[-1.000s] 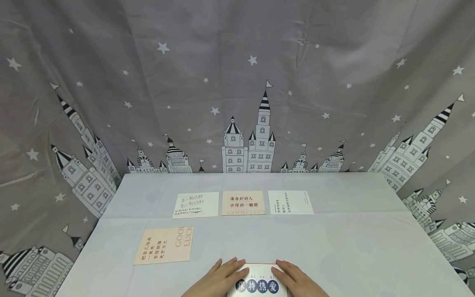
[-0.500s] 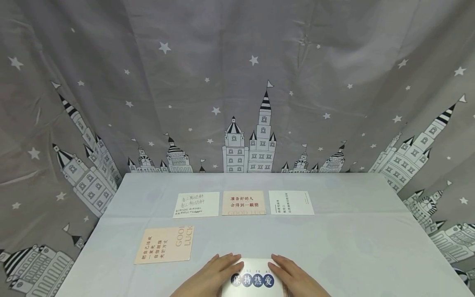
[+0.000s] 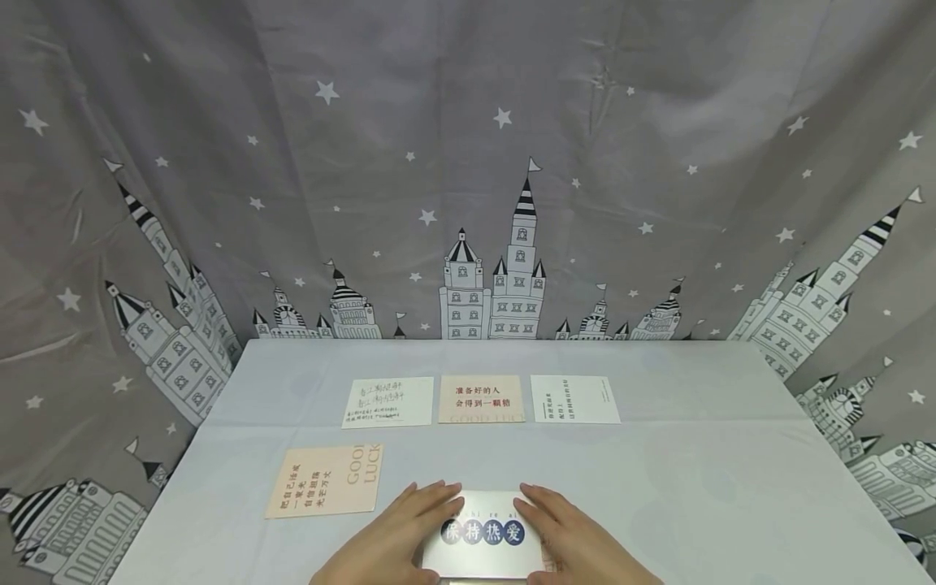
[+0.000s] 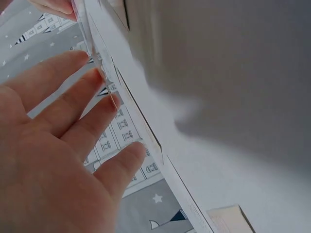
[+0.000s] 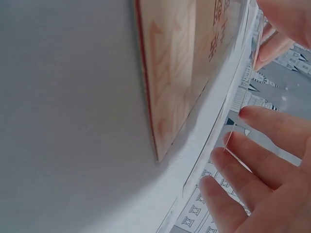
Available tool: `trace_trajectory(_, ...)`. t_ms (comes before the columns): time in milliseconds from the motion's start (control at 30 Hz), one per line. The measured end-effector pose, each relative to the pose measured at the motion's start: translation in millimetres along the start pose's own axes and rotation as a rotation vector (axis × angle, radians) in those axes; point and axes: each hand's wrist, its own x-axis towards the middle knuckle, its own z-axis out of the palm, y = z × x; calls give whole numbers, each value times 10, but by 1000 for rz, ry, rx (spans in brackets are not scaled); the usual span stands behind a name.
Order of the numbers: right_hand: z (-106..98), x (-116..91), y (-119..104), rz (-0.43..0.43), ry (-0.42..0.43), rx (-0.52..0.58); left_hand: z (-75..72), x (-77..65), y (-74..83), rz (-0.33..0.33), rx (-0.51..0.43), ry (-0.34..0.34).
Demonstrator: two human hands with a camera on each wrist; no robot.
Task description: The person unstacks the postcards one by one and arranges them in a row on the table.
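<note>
Both hands hold a glossy white card [image 3: 483, 559] printed with blue circles and white characters, at the near middle of the table. My left hand [image 3: 395, 532] grips its left side, fingertips at the far corner and thumb by the near corner. On the opposite side my right hand [image 3: 578, 536] holds it the same way. In the wrist views the fingers of the left hand [image 4: 63, 126] and right hand [image 5: 267, 165] meet the card's thin edge. Below it lies a beige card [image 5: 170, 87] with a reddish edge, mostly covered in the head view.
Across the back of the table [image 3: 695, 487] lie a white handwritten card [image 3: 387, 402], a beige card with red characters [image 3: 482, 398] and a white card with vertical text [image 3: 575, 400]. A beige GOOD LUCK card [image 3: 325, 481] is at left. A grey castle-print curtain [image 3: 366, 122] surrounds the table.
Both hands have moved the white card away from the person and slightly left. Its near edge and part of the beige card beneath now show. The other cards have stayed in place.
</note>
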Motion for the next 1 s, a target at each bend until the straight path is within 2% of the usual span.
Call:
trace_trajectory(167, -37, 78, -45, 60, -76, 17, -15, -26, -37, 1, 32, 53)
trace_trajectory(267, -45, 125, -57, 80, -93, 24, -17, -30, -85, 3, 58, 77)
trace_trajectory(400, -43, 195, -37, 26, -57, -26, -46, -18, -149, 4, 77, 86)
trace_trajectory(533, -42, 274, -6, -12, -39, -53, -93, 0, -197, -16, 65, 80)
trace_trajectory(733, -41, 404, 18, 26, -95, 2, -145, 18, -271, -43, 46, 78)
trace_trajectory(1000, -23, 567, 44, 40, -130, 10, -186, 61, -382, -52, 44, 63)
